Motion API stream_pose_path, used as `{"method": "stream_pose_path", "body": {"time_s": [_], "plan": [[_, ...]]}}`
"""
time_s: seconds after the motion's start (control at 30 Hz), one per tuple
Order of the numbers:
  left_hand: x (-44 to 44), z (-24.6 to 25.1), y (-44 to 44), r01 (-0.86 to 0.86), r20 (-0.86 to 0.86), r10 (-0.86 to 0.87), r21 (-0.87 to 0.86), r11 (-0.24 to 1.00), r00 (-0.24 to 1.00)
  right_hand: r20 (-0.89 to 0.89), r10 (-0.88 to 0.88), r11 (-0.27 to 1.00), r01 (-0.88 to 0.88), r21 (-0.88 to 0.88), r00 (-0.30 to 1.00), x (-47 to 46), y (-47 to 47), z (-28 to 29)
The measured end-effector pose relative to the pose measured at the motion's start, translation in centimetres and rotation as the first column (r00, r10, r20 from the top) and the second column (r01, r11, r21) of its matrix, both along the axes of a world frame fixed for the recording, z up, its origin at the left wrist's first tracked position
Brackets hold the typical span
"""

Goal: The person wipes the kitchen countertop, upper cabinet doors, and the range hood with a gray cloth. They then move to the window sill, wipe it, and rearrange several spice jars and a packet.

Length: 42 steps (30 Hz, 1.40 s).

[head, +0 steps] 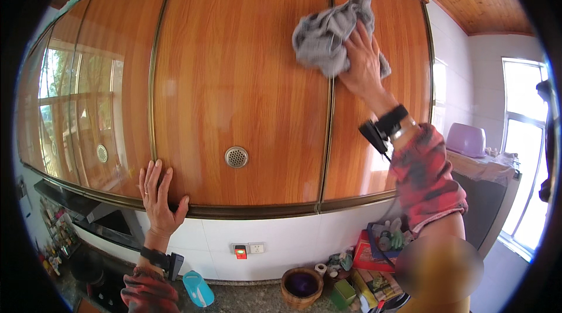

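Note:
My right hand (364,58) presses a crumpled grey cloth (322,40) against the upper part of a wood-grain wall cabinet (237,89). The cloth lies across the metal-trimmed seam between the wide middle door and the narrower right one, and some of its edges are blurred. Lower and to the left, my left hand (160,201) rests with spread fingers on the bottom of the cabinet front, near another seam, holding nothing. A round perforated metal vent (236,157) sits low in the middle door, between my two hands.
Below are a range hood (107,220), a socket with a lit red plug (240,251), and a stone counter (246,291) bearing a blue plastic jug (198,289), a wooden bucket (303,286) and a green box (343,294). A pink container (466,139) tops the fridge (478,199) at right.

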<state>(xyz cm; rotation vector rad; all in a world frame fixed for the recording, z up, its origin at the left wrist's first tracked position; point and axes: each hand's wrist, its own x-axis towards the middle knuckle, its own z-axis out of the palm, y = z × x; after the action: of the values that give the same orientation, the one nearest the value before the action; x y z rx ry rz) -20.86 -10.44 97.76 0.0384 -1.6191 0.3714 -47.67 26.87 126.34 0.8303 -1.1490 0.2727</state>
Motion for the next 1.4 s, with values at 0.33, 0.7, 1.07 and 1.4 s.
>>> {"method": "stream_pose_path", "body": {"time_s": [0.33, 0.7, 1.07, 1.4], "plan": [[0.1, 0.0, -0.3, 0.050, 0.014, -0.050, -0.032, 0.998, 0.999, 0.234, -0.163, 0.845, 0.013, 0.534, 0.959, 1.7, 6.0, -26.8], [0.6, -0.3, -1.1, 0.006, 0.193, 0.032, -0.191, 0.981, 0.981, 0.101, -0.006, 1.000, 0.004, 0.014, 0.995, -0.9, 2.0, -7.5], [1.6, 0.5, -0.6, -0.046, 0.301, 0.117, -0.233, 0.971, 0.946, 0.051, -0.021, 0.979, 0.031, -0.202, 0.998, -2.9, 0.3, 10.1], [0.4, -1.3, -1.0, -0.134, 0.333, 0.163, -0.109, 0.985, 0.929, 0.002, 0.131, 0.930, -0.122, -0.348, 0.991, -2.9, 3.5, 17.9]]}}
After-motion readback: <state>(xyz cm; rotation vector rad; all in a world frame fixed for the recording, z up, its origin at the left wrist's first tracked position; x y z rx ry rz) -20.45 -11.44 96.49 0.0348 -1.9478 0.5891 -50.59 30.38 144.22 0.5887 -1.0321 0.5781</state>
